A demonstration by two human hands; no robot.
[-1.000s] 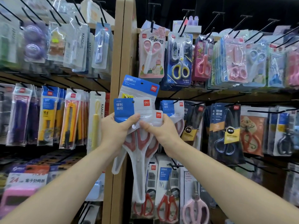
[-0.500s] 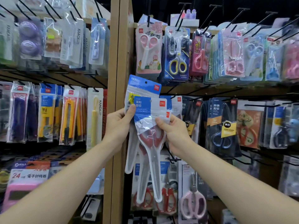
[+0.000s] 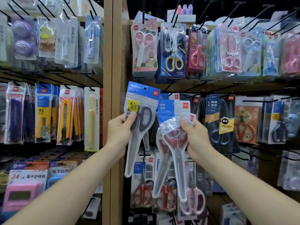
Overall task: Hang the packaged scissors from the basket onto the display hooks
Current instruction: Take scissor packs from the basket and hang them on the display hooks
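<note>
Sorting scissors, hooks waiting.
My left hand (image 3: 120,132) pinches the black-handled pack (image 3: 141,111); my right hand (image 3: 196,137) clamps the red-handled packs (image 3: 174,143). Next, I judge, one pack's hole must thread onto a display hook (image 3: 259,100).

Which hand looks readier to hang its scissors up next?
Probably the right hand: its red scissors pack sits just below a hook with similar packs. The left hand holds black scissors farther away.

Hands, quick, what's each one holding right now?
Left hand: grips the black-handled scissors pack.
Right hand: grips the red-handled scissors packs.
</note>
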